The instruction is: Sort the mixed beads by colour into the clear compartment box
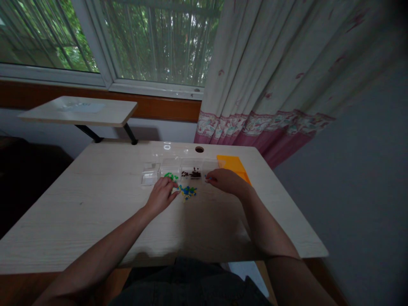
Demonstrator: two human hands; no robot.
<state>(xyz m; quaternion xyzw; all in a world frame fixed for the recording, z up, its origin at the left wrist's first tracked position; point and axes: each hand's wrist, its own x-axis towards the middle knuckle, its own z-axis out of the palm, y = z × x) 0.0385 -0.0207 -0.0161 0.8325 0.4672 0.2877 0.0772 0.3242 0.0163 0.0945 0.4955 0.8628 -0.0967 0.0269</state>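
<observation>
A clear plastic sorting box (151, 173) with several compartments lies on the far half of a pale wooden table (95, 204). One compartment holds green beads (171, 175), the one beside it dark beads (193, 173). A small loose pile of blue, yellow and green beads (187, 192) lies in front of the box. My left hand (162, 193) rests beside the pile, fingers curled in a pinch near the green compartment. My right hand (225, 180) is at the box's right end, fingertips pressed together on something too small to name.
An orange lid or tray (234, 166) lies at the box's right, partly behind my right hand. A round cable hole (199, 149) is at the table's back edge. A small side table (79, 111) stands at the back left under the window; a curtain (287, 76) hangs right.
</observation>
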